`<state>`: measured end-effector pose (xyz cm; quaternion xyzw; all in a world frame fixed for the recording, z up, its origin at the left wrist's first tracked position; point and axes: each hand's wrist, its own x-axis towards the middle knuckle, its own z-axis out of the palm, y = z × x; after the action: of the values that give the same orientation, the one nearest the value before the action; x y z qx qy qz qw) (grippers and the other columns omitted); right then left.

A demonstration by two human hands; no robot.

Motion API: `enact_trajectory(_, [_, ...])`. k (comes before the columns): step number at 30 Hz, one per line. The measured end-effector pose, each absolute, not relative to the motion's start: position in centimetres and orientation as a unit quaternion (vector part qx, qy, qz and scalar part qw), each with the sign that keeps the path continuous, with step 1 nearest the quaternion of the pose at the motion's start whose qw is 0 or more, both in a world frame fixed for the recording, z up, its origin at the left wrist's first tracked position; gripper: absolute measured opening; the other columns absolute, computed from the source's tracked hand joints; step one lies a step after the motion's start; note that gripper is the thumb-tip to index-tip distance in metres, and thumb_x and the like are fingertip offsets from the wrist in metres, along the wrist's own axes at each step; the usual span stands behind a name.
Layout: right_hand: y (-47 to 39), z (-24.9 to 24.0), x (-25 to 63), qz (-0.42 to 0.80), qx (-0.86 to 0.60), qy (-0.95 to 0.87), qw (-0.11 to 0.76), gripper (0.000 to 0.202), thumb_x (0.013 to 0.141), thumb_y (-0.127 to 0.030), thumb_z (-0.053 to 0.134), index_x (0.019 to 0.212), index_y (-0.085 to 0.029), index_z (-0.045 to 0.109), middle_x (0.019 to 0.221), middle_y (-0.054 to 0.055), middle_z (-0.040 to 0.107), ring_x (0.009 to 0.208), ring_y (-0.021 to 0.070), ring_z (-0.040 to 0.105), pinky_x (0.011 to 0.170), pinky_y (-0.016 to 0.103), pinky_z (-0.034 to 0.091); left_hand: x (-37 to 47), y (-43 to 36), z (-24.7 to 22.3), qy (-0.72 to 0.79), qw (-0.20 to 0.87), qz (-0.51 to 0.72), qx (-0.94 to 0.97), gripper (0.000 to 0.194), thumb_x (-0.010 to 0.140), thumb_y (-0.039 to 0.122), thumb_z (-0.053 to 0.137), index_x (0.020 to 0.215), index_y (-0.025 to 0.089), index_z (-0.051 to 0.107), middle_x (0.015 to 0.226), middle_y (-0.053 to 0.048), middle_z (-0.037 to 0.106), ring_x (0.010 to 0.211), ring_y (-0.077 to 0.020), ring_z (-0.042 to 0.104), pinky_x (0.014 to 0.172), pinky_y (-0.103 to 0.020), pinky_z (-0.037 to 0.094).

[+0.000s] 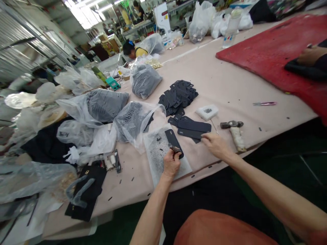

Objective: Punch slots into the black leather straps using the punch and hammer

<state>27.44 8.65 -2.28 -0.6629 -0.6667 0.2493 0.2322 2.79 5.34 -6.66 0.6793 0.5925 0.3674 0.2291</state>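
Observation:
My left hand (pixel 171 164) is closed around a metal punch (pixel 174 147), held over a dark rounded strip (pixel 170 135). That strip lies on a white board (pixel 154 163) strewn with small black bits. To the right, my right hand (pixel 216 145) has its fingertips together at the edge of a dark strip (pixel 192 132), the front one of a small loose stack. Behind the stack spreads a heap of similar dark pieces (pixel 178 95). A hammer (pixel 235 134) with a wrapped handle rests right of my right hand, near a white block (pixel 206 111).
Plastic bags of dark pieces (pixel 133 119) stand left of the board. Dark fabric pieces (pixel 87 190) lie near the left table edge. A pink-handled tool (pixel 265 103) lies at right, before a red mat (pixel 270 51). Another person's hand (pixel 308 54) is over the mat.

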Motion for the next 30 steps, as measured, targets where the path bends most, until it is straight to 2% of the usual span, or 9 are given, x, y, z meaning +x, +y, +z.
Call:
enact_trajectory(2, [9.2, -2.9, 22.5, 0.365, -0.626, -0.651, 0.227, 0.025, 0.088, -0.027, 0.049, 0.098, -0.016, 0.069, 0.1, 0.01, 0.07, 0.094, 0.02, 0.062, 0.085, 0.028, 0.044, 2.7, 5.3, -6.6, 0.587, 0.232, 0.372, 0.68, 0.015, 0.086, 0.017, 0.056, 0.097, 0.02, 0.066, 0.094, -0.004, 0.073, 0.09, -0.0176, 0.069, 0.085, -0.03, 0.054])
enact_trajectory(4, [9.8, -3.7, 19.0, 0.41, -0.62, -0.633, 0.216, 0.019, 0.083, -0.024, 0.054, 0.091, -0.015, 0.069, 0.093, 0.008, 0.071, 0.088, 0.0187, 0.061, 0.078, 0.026, 0.043, 2.6, 5.2, -6.5, 0.588, 0.235, 0.377, 0.676, 0.016, 0.086, 0.017, 0.056, 0.098, 0.019, 0.066, 0.094, -0.005, 0.073, 0.09, -0.0181, 0.069, 0.085, -0.032, 0.054])
enact_trajectory(9, [10.7, -5.7, 17.2, 0.414, -0.634, -0.621, 0.202, 0.009, 0.074, -0.019, 0.06, 0.079, -0.013, 0.064, 0.078, 0.007, 0.067, 0.072, 0.0169, 0.056, 0.065, 0.026, 0.036, 2.6, 5.1, -5.8, 0.605, 0.271, 0.391, 0.639, 0.016, 0.085, 0.019, 0.057, 0.096, 0.019, 0.068, 0.093, -0.005, 0.074, 0.087, -0.018, 0.069, 0.083, -0.031, 0.055])
enact_trajectory(17, [10.6, -6.6, 17.4, 0.396, -0.634, -0.629, 0.212, 0.002, 0.071, -0.016, 0.059, 0.07, -0.016, 0.06, 0.072, 0.004, 0.063, 0.071, 0.0161, 0.054, 0.063, 0.025, 0.033, 2.0, 5.8, -5.7, 0.641, 0.361, 0.499, 0.459, 0.02, 0.084, 0.032, 0.058, 0.09, 0.016, 0.068, 0.087, -0.006, 0.075, 0.079, -0.0194, 0.071, 0.076, -0.033, 0.057])
enact_trajectory(22, [10.2, -6.8, 17.3, 0.39, -0.633, -0.632, 0.22, 0.005, 0.073, -0.016, 0.056, 0.07, -0.017, 0.06, 0.071, 0.003, 0.063, 0.069, 0.0154, 0.054, 0.063, 0.025, 0.035, 1.6, 5.1, -5.6, 0.653, 0.347, 0.473, 0.479, 0.017, 0.082, 0.03, 0.061, 0.089, 0.017, 0.07, 0.085, -0.006, 0.074, 0.08, -0.0199, 0.069, 0.077, -0.032, 0.054])
enact_trajectory(24, [9.7, -6.6, 17.5, 0.384, -0.632, -0.637, 0.217, 0.006, 0.07, -0.014, 0.057, 0.073, -0.017, 0.062, 0.072, 0.003, 0.063, 0.07, 0.0159, 0.054, 0.063, 0.025, 0.035, 1.6, 4.8, -5.4, 0.66, 0.336, 0.453, 0.497, 0.016, 0.082, 0.028, 0.061, 0.09, 0.018, 0.071, 0.085, -0.005, 0.074, 0.079, -0.0199, 0.068, 0.078, -0.032, 0.053])
enact_trajectory(27, [8.8, -6.3, 17.6, 0.385, -0.637, -0.632, 0.215, 0.019, 0.064, -0.012, 0.059, 0.083, -0.015, 0.063, 0.07, 0.003, 0.062, 0.067, 0.0162, 0.053, 0.061, 0.026, 0.034, 1.7, 4.6, -5.1, 0.665, 0.331, 0.442, 0.502, 0.015, 0.082, 0.026, 0.061, 0.09, 0.019, 0.071, 0.082, -0.005, 0.073, 0.076, -0.0203, 0.067, 0.075, -0.032, 0.051])
enact_trajectory(30, [8.1, -6.0, 17.5, 0.436, -0.635, -0.586, 0.249, 0.024, 0.059, -0.011, 0.06, 0.082, -0.016, 0.062, 0.064, 0.0, 0.059, 0.062, 0.0149, 0.05, 0.059, 0.025, 0.033, 1.9, 4.6, -4.8, 0.662, 0.336, 0.448, 0.498, 0.013, 0.081, 0.024, 0.061, 0.088, 0.02, 0.072, 0.082, -0.005, 0.073, 0.078, -0.0213, 0.066, 0.075, -0.032, 0.05])
